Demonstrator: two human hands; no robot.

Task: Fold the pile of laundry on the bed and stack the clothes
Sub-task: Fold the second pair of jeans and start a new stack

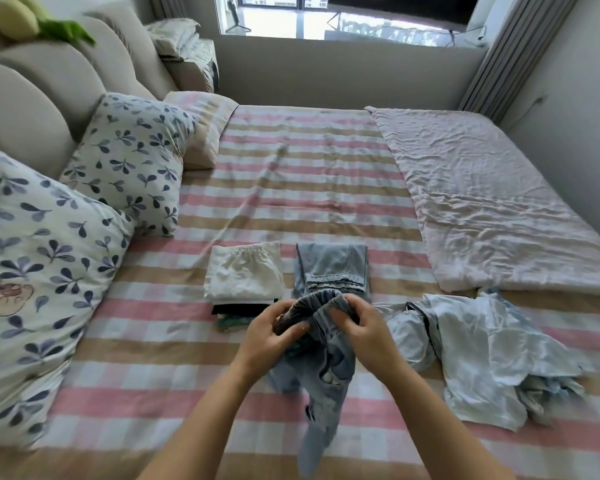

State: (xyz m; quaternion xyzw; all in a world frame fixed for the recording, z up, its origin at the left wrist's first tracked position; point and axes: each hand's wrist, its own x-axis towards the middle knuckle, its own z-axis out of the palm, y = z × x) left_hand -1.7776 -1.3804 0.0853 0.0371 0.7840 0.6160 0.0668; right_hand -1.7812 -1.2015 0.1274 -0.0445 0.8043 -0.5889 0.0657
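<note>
A small pair of light blue jeans [323,386] hangs above the bed's near edge, its legs trailing down toward me. My left hand [269,336] grips the left side of its waistband, and my right hand [364,332] pinches the right side. Just beyond my hands lies a folded pair of jeans [333,268]. To its left stands a stack of folded clothes [245,277] with a cream garment on top and dark and green ones under it. A heap of unfolded pale blue satin laundry [482,348] lies to the right.
The bed has a pink, tan and white checked sheet [291,188]. Leaf-print pillows [129,164] lean against a padded headboard on the left. A crumpled pale quilt [492,202] covers the right side. A window and a curtain are beyond the bed.
</note>
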